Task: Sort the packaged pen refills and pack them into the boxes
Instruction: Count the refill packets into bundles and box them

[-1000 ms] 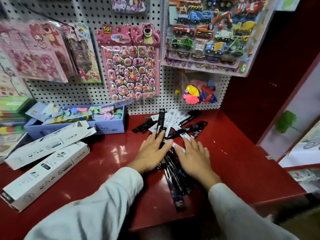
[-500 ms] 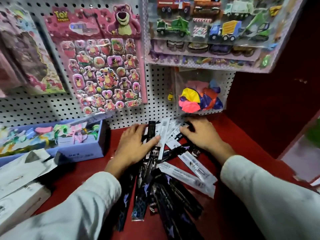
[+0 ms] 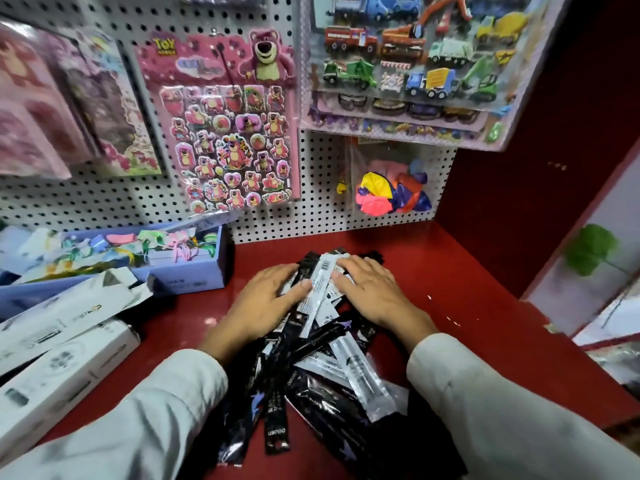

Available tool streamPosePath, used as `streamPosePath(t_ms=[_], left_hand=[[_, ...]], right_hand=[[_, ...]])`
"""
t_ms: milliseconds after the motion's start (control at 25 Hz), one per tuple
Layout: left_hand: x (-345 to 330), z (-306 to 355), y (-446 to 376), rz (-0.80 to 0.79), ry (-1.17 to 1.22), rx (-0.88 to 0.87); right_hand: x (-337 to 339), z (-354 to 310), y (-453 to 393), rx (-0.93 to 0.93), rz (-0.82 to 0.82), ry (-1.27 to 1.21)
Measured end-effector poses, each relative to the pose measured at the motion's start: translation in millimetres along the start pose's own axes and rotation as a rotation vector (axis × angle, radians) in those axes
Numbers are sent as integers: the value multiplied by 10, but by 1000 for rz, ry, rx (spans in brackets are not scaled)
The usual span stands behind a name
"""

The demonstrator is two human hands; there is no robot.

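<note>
Red shelf (image 3: 450, 306) bears refill packets (image 3: 311, 368) under both flat, open hands, left (image 3: 266, 299) and right (image 3: 370, 292).

A heap of black and clear plastic pen refill packets (image 3: 311, 358) lies mid-shelf on the red counter (image 3: 467, 306). Left of it lie two long white cardboard boxes (image 3: 62, 358); beyond those, an open lilac box (image 3: 187, 271) stands against the far white pegboard (image 3: 329, 188).
</note>
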State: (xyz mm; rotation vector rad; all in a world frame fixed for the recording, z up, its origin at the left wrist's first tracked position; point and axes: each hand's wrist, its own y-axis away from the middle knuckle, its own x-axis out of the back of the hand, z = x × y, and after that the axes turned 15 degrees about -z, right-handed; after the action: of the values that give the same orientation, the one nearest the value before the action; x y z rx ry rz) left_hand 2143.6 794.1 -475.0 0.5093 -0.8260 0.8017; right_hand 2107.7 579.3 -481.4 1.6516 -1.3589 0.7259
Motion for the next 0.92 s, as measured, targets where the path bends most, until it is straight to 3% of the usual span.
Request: streamPosePath(t_ms=[120, 160, 280, 360, 520, 720, 840, 920], left_hand=[[242, 36, 452, 69, 65, -10], [349, 2, 623, 2, 49, -41], [572, -159, 1196, -449, -215, -130], [515, -274, 1484, -532, -449, -169], [83, -201, 1589, -329, -604, -206], [-316, 151, 1398, 1, -385, -35], [-108, 274, 1120, 187, -295, 1], [28, 275, 930, 114, -277, -16]], right_hand=[[201, -114, 435, -8, 27, -137], [292, -116, 601, -8, -9, -114], [319, -166, 1113, 110, -323, 132], [21, -224, 1409, 260, -469, 338], [-182, -262, 1445, 224, -451, 443], [139, -269, 1328, 101, -429, 261], [137, -443, 1166, 154, -51, 173], [92, -592, 1002, 75, 177, 162]])
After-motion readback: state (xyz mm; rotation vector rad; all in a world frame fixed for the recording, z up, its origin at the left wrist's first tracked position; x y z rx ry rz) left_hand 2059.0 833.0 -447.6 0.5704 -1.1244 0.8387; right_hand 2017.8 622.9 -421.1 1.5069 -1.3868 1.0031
